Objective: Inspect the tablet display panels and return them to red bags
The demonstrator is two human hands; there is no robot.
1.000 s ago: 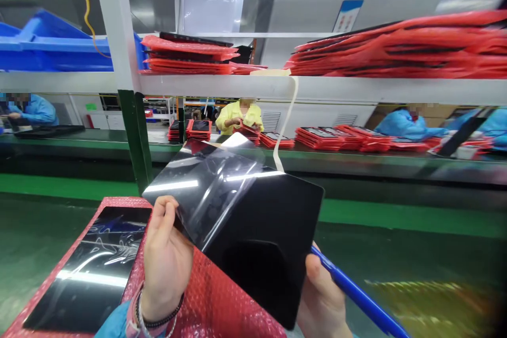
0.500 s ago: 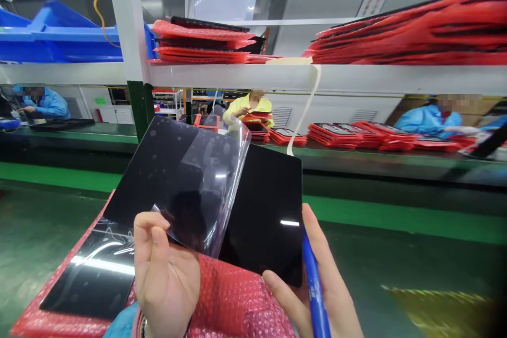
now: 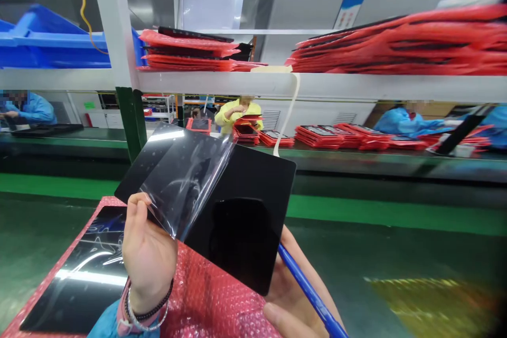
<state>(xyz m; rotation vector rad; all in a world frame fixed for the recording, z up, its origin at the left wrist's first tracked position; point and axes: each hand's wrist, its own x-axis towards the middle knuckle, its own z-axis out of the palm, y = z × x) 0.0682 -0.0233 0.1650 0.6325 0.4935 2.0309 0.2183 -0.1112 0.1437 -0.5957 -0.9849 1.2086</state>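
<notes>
A black glass screen panel (image 3: 245,206) is held up in front of me, tilted. Clear protective film (image 3: 178,174) is peeled back from its right part and still lies over the left part. My left hand (image 3: 148,248) pinches the film's near corner between thumb and fingers. My right hand (image 3: 301,285) supports the panel's right edge from beneath and also holds a blue pen-like tool (image 3: 309,288). Below lies red bubble wrap (image 3: 214,296). A second black panel (image 3: 79,274), with a shiny surface, rests on the wrap at the left.
A shelf (image 3: 237,80) crosses ahead, bearing a blue bin (image 3: 63,47) and stacks of red-wrapped panels (image 3: 404,45). Beyond it, people in blue and yellow work at a bench with red stacks (image 3: 320,137). Yellow tape (image 3: 431,306) marks the green surface at right.
My left hand has pulled the film's corner further left, uncovering more of the black panel. The panel has tilted, and my right hand has shifted slightly left and down. The whole view has moved a little.
</notes>
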